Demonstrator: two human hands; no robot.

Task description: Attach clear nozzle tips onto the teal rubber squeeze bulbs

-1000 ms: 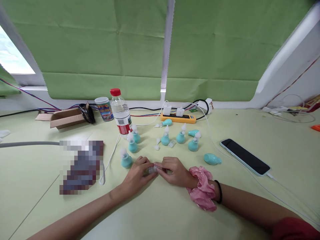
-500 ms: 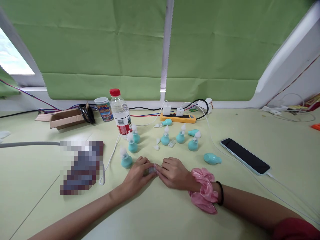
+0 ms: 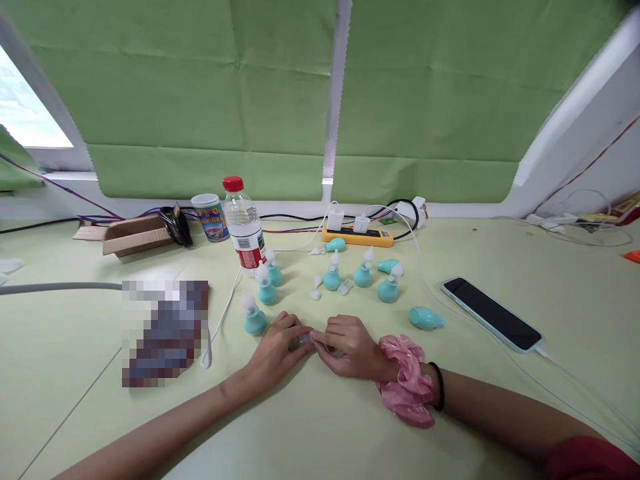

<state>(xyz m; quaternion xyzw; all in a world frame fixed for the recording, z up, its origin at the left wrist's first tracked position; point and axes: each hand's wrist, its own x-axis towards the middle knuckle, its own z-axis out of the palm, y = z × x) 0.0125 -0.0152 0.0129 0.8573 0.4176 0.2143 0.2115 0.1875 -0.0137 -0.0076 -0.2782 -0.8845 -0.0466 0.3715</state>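
Note:
Both hands meet low over the tabletop around a small clear plastic piece. My left hand is closed with thumb and fingers on its left side, and my right hand pinches its right end. Fingers cover much of it, so its full shape is hidden. Just left of my left hand stands a turquoise nasal aspirator bulb with a whitish tip. Several similar bulbs with tips stand behind the hands. A bare turquoise bulb lies on its side at the right. Small clear pieces lie beyond my fingers.
A red-capped bottle, a printed can and an open cardboard box stand at the back left. Behind the bulbs lies a yellow power strip with chargers. A phone on a cable lies right. A blurred-out object lies left.
My right fingers have shifted very slightly at the clear piece, with a little more gap under the index finger. The view has moved slightly; the bulbs stay put.

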